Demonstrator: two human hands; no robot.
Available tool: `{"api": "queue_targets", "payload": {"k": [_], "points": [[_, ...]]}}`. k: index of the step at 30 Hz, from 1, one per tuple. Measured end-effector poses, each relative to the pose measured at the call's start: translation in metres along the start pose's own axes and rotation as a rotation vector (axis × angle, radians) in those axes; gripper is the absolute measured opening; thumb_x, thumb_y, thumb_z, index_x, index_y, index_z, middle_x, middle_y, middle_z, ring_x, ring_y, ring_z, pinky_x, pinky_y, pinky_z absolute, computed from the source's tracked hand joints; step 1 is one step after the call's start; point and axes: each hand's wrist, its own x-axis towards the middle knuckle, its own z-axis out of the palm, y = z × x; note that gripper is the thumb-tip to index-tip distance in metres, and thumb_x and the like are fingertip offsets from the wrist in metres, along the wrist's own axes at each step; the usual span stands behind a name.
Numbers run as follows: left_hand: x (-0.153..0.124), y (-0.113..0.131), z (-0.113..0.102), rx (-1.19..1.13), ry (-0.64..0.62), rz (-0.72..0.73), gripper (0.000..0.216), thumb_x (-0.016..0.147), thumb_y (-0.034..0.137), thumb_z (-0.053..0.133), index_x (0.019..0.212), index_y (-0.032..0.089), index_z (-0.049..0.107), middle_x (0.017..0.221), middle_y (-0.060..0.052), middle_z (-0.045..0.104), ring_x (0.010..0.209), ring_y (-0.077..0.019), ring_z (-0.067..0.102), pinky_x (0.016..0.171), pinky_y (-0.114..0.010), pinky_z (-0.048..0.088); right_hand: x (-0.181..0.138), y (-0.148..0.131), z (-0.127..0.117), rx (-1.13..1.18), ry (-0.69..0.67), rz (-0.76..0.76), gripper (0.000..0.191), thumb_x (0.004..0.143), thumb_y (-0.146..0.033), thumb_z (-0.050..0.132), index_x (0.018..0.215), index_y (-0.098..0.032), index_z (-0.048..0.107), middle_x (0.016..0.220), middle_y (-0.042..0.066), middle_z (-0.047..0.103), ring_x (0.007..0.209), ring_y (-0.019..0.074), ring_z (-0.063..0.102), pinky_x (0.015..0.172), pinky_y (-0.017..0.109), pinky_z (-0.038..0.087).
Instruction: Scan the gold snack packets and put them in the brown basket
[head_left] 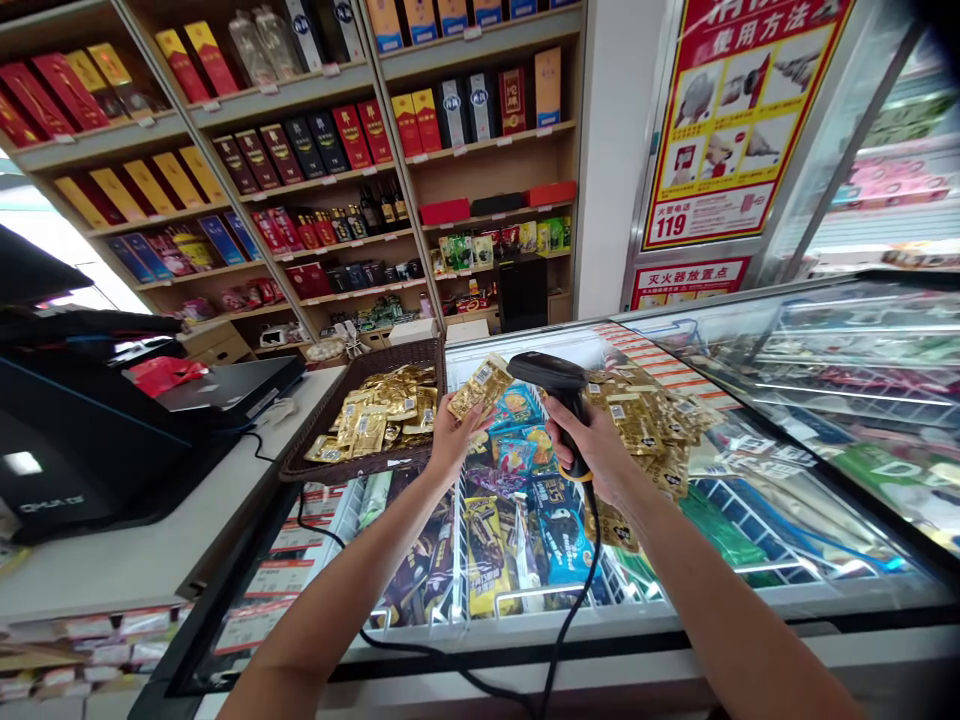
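My left hand (454, 436) is closed around a gold foil packet (481, 386) whose barcode label faces up. Wrapped round the handle of a black barcode scanner (551, 370) is my right hand (581, 435); the scanner's head points left, toward the packet, with a small gap between them. A black cable (574, 610) hangs from the handle and runs down across the freezer's front edge. Left of my left hand, a brown woven basket (319, 475) holds many gold packets (367, 425). More gold packets (637, 425) lie piled on the glass behind and right of my right hand.
Below my hands is a glass-topped chest freezer (480, 632) with wire baskets of packaged goods. A counter (90, 560) with a black point-of-sale machine (82, 440) stands left. Behind are shelves (491, 135) of boxes and bottles.
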Motion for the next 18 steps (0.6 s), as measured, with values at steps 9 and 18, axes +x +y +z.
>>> {"api": "queue_targets", "payload": {"k": [9,18], "points": [[-0.021,0.039,-0.038,0.067,0.138,0.054,0.054,0.073,0.042,0.085,0.111,0.023,0.051,0.109,-0.006,0.073,0.093,-0.0254,0.077,0.092,-0.053,0.061,-0.009,0.014,0.011,-0.199,-0.17,-0.015,0.046,0.076,-0.062,0.077,0.087,-0.023,0.055,0.054,-0.009,0.049,0.038,0.0065,0.038,0.036,0.02,0.029],[-0.02,0.038,-0.044,0.075,0.162,0.041,0.057,0.071,0.043,0.087,0.11,0.023,0.051,0.106,-0.007,0.074,0.093,-0.0276,0.077,0.088,-0.052,0.062,-0.015,0.012,0.011,-0.281,-0.268,-0.014,0.043,0.078,-0.061,0.076,0.088,-0.023,0.058,0.046,-0.009,0.046,0.037,0.0084,0.036,0.037,0.022,0.026]]}}
